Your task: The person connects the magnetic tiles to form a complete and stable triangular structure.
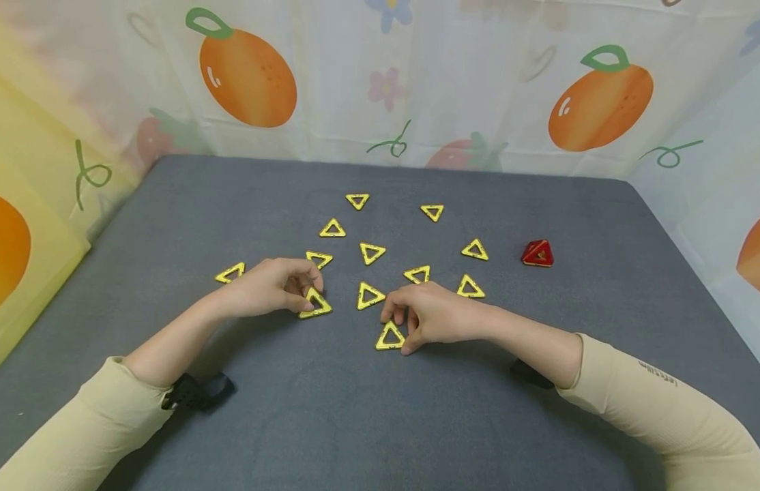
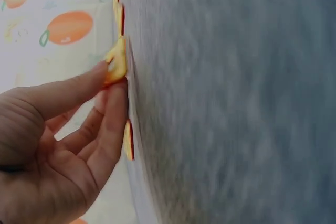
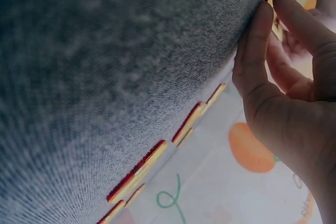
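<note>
Left hand [image 1: 274, 288]: I'm pinching near-left triangle [image 1: 323, 302] | right hand [image 1: 434, 311]: pinching nearest triangle [image 1: 389, 346] | keeping edge grips light should help

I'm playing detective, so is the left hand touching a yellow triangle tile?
Touching. The left wrist view shows it: the left hand pinches a yellow triangle tile between its thumb and fingers.

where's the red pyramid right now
In the head view, the red pyramid is on the right side of the grey table, right of its nearest yellow triangle and farther back than the right hand.
</note>
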A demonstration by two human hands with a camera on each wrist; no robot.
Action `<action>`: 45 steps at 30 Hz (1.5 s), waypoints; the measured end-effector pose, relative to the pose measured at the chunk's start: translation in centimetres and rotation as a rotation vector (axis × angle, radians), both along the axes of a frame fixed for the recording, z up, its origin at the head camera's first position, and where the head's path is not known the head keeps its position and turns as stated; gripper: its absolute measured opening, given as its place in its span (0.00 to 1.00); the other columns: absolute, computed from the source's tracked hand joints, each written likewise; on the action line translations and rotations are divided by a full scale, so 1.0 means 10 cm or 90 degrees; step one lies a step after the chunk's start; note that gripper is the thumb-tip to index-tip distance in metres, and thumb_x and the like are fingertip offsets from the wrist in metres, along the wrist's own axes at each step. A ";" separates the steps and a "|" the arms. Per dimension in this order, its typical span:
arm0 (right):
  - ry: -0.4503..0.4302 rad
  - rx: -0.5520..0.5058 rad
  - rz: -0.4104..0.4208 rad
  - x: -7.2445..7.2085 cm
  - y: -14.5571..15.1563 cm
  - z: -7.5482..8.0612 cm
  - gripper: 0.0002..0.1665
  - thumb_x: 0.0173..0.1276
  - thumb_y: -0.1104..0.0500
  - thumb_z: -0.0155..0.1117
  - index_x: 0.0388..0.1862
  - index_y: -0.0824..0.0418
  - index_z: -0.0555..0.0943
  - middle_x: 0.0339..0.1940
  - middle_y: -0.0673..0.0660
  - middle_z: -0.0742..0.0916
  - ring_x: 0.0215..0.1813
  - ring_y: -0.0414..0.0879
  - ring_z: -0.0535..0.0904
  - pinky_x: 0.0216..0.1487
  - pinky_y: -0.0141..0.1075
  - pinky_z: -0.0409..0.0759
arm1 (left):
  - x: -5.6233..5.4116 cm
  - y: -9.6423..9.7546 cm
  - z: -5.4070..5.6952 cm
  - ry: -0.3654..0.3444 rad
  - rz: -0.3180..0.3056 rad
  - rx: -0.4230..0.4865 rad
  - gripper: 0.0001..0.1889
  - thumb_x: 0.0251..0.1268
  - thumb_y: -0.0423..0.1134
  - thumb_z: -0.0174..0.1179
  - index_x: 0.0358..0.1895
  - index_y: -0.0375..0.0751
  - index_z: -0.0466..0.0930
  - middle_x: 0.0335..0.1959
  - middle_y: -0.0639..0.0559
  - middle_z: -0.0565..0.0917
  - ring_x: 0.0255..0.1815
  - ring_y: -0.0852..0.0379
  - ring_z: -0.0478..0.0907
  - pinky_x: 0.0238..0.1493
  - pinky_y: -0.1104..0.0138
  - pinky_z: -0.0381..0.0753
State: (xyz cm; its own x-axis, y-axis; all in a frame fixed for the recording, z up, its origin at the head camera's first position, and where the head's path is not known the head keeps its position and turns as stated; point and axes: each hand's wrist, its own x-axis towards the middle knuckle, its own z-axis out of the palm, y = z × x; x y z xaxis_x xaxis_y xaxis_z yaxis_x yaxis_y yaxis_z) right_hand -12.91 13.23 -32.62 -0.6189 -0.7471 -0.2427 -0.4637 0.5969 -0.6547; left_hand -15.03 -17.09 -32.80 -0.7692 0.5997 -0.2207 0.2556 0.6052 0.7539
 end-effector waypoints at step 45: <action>-0.003 0.013 -0.011 -0.01 0.00 -0.01 0.27 0.50 0.61 0.81 0.45 0.58 0.76 0.38 0.52 0.83 0.29 0.34 0.79 0.32 0.27 0.80 | 0.33 0.89 -0.12 0.055 -0.024 0.058 0.18 0.44 0.33 0.78 0.38 0.42 0.80 0.33 0.50 0.85 0.28 0.68 0.83 0.33 0.74 0.82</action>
